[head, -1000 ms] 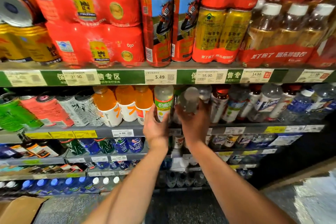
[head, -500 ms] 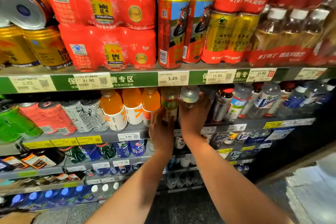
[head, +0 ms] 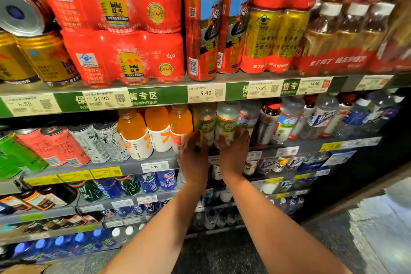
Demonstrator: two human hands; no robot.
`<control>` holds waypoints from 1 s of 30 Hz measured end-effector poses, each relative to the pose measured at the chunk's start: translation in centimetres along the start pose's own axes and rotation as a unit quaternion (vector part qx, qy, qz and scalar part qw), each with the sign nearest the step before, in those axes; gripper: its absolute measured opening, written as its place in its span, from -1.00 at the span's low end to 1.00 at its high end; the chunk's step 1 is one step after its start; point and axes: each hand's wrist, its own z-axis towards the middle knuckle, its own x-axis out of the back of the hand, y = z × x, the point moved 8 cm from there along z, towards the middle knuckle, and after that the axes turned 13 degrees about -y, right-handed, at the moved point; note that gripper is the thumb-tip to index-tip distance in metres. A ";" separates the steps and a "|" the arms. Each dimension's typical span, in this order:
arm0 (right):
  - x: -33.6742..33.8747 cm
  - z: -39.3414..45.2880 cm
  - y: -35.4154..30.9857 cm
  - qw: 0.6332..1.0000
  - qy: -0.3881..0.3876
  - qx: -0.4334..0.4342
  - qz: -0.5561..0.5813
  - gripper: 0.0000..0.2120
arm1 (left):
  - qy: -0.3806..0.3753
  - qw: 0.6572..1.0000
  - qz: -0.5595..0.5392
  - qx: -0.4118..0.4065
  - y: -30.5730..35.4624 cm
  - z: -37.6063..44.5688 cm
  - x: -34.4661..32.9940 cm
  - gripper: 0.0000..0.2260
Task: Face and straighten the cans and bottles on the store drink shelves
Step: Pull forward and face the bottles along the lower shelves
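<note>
Lighting, head view: we note bright overhead light on the upper packs (head: 120, 6), glare on the floor (head: 382, 224), dim lower shelves (head: 66, 229), bowed wide-angle edges, and blur on the right-hand bottles (head: 355, 24).

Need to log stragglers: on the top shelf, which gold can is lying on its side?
The gold can at the far left, lying atop the upright gold cans, its silver end facing out. The others stand upright.
</note>
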 end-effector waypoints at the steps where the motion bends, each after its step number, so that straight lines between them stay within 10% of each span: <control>1: 0.1 0.1 0.2 1.000 -0.005 0.005 0.012 -0.57 | -0.001 1.000 -0.016 0.008 -0.4 -0.1 -0.3 -0.72; 17: 15.4 6.0 8.1 0.991 0.033 0.031 0.126 -0.43 | 0.003 0.997 -0.076 0.019 6.5 -5.2 -12.2 -0.62; 30: 14.5 10.2 9.6 0.989 -0.052 0.035 0.133 -0.26 | 0.029 0.998 -0.019 0.045 9.0 -4.1 -17.3 -0.46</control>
